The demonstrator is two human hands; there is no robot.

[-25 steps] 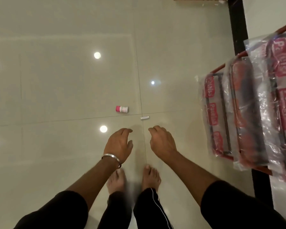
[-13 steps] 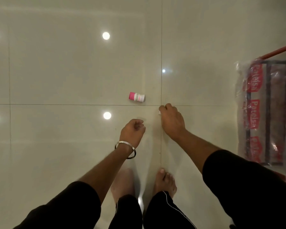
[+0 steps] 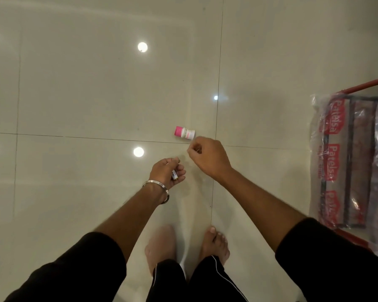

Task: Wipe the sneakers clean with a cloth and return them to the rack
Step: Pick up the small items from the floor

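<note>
Head view, looking straight down: two bare feet (image 3: 215,243) stand on the glossy tiled floor (image 3: 85,94), black trouser legs below them at the frame's bottom edge. Beyond the feet, the left hand (image 3: 166,171), a metal bangle (image 3: 156,185) on its wrist, curls its fingers round a small white tube (image 3: 174,175). Just right of it and a little farther out, the right hand (image 3: 210,158) has its fingers curled in; whether they pinch anything cannot be told. Just past that hand a small pink-capped bottle (image 3: 184,133) lies on its side. Well to the right of the bottle stands the red-framed rack (image 3: 362,87), its shelves wrapped in printed clear plastic (image 3: 332,149). Neither sneakers nor a cloth can be made out.
</note>
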